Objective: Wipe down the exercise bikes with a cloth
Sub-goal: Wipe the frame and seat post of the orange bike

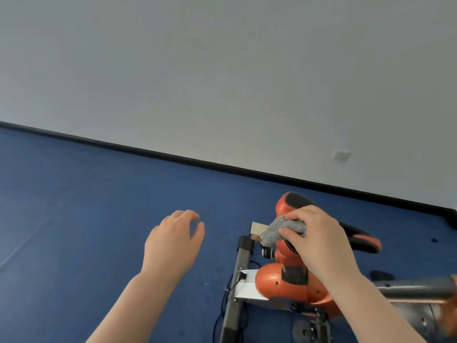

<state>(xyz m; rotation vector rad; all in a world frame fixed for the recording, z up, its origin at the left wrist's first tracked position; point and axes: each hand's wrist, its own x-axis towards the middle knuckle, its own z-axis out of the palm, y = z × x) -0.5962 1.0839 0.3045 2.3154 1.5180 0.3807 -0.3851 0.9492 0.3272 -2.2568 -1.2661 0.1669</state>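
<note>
An orange and black exercise bike [279, 283] stands at the lower right, its black and orange saddle [296, 201] toward the wall. My right hand [319, 238] is shut on a grey fluffy cloth [279, 230] and presses it against the saddle's near side. Much of the saddle's middle is hidden under that hand. My left hand [173, 241] hovers over the blue floor to the left of the bike, fingers apart and slightly curled, holding nothing.
The bike's dark grey base bar [237, 283] runs toward me with a thin black cable beside it. A grey frame tube [415, 285] crosses at far right. Blue floor [74, 219] spreads left; a white wall with a black skirting [173, 155] and a socket [340, 155] lies behind.
</note>
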